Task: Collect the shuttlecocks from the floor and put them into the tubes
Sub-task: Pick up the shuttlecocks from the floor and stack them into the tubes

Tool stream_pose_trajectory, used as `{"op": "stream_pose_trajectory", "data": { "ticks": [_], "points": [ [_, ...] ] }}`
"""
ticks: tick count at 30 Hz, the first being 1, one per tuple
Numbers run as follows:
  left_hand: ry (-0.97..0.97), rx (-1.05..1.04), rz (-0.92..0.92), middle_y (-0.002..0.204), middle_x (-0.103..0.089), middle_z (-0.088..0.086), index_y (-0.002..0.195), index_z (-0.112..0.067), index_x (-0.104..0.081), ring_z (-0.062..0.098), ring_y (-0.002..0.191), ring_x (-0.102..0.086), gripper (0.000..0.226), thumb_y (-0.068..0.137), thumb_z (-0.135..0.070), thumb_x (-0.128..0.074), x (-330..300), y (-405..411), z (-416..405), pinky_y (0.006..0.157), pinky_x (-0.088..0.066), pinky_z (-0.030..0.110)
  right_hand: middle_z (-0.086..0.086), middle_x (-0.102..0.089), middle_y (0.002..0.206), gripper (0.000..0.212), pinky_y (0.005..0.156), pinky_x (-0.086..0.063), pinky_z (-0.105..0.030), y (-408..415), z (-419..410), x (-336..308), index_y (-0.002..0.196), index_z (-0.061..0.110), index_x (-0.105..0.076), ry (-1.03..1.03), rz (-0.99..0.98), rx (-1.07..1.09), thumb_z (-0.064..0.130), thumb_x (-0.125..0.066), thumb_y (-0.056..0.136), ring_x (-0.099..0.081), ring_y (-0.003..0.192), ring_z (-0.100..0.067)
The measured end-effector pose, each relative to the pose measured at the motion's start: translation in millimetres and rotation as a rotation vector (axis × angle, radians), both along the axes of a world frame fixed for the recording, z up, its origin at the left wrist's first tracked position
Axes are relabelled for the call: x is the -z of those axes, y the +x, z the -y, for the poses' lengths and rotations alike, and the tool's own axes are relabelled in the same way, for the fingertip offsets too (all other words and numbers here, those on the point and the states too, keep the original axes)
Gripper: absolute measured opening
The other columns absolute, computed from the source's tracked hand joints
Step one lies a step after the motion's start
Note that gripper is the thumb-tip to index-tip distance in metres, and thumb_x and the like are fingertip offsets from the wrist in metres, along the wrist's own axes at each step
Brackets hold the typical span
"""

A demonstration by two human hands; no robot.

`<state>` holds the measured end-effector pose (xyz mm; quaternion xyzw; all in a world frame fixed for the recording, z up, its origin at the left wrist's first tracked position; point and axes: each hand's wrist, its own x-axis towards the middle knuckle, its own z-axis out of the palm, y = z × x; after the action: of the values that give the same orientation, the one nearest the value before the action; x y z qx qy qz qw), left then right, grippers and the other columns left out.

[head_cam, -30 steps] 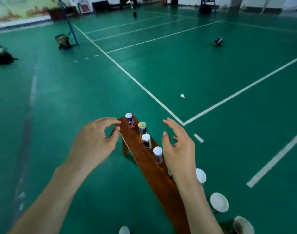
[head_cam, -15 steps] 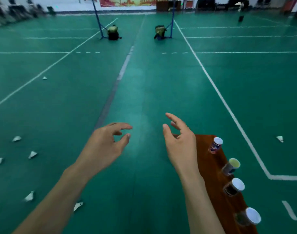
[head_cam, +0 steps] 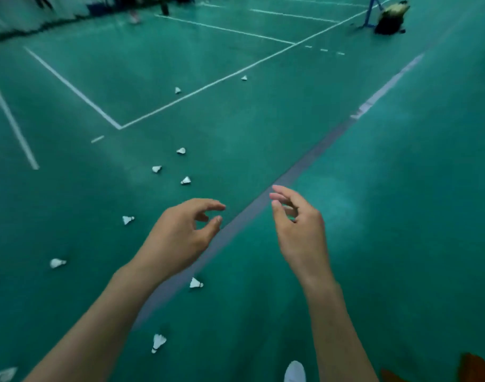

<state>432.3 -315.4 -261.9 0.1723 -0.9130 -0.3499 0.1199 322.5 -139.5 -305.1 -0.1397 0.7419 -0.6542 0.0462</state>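
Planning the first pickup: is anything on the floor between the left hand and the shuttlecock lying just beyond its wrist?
Nothing visible. The left hand hangs empty above bare green floor, and the shuttlecock lies on the grey line beside the forearm with nothing around it. The right hand is off to the side, also empty.

One head-worn camera looks forward and down from standing height over the green court floor (head_cam: 401,216).
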Motion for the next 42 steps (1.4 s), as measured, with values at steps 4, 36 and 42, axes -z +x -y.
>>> {"op": "stream_pose_trajectory", "data": {
  "ticks": [4, 36, 42],
  "points": [
    [-0.036, -0.235, -0.003, 0.105, -0.072, -0.021, 0.110, -0.032, -0.075, -0.006, 0.082, -0.065, 0.020, 0.094, -0.022, -0.070, -20, -19, 27, 0.083, -0.054, 0.027, 0.028, -0.072, 0.099, 0.025, 0.072, -0.046, -0.005, -50, 44, -8, 0.115, 0.037, -0.073, -0.044, 0.014, -0.206, 0.022, -0.061, 0.098, -0.068, 0.094, 0.003],
    [0.184, -0.842, 0.282, 0.150, -0.042, -0.029, 0.139, -0.047, -0.052, -0.006, 0.125, -0.049, 0.058, 0.087, -0.038, -0.077, 74, -29, 425, 0.098, -0.035, 0.011, 0.032, -0.065, 0.119, 0.027, 0.087, -0.050, -0.022, -143, 600, 63, 0.121, 0.039, -0.070, 0.251, -0.119, -1.208, 0.029, -0.065, 0.097, -0.058, 0.113, 0.005],
    [0.306, -1.101, 0.462, 0.157, -0.034, -0.025, 0.147, -0.046, -0.043, 0.006, 0.113, -0.055, 0.074, 0.081, -0.062, -0.071, 170, -40, 455, 0.112, -0.037, 0.026, 0.022, -0.062, 0.130, 0.035, 0.094, -0.043, -0.018, -130, 692, 195, 0.130, 0.033, -0.066, 0.360, -0.176, -1.520, 0.021, -0.066, 0.097, -0.052, 0.114, 0.006]
  ]
}}
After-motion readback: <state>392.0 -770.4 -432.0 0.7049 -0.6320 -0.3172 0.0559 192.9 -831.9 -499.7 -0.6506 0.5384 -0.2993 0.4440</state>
